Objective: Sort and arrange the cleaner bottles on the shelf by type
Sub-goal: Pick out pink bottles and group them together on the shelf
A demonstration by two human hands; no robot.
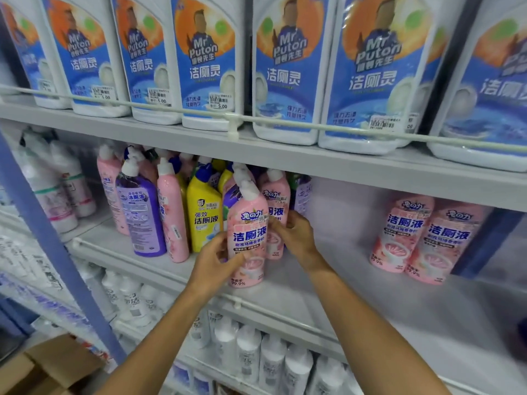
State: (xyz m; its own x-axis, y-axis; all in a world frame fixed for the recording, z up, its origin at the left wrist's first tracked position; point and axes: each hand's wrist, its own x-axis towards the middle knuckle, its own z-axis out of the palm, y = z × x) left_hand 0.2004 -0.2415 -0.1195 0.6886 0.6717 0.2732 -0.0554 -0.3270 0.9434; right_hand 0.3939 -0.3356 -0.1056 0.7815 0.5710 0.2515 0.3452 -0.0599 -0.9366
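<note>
A pink cleaner bottle [248, 238] with a white angled cap stands at the front of the middle shelf [328, 269]. My left hand [212, 265] grips its lower left side. My right hand [295, 236] holds its right side, beside a second pink bottle [276, 201] behind. To the left stand a yellow bottle [204, 215], a pink bottle turned sideways [171, 218] and a purple bottle [141, 215] showing its back label. Two pink bottles [422, 238] stand together at the right of the same shelf.
Large white and blue bottles [288, 69] fill the upper shelf behind a rail. White bottles [265, 357] line the lower shelf. A blue upright post [48, 240] rises at left, with white bottles [57, 192] beyond it. A cardboard box [48, 369] sits bottom left.
</note>
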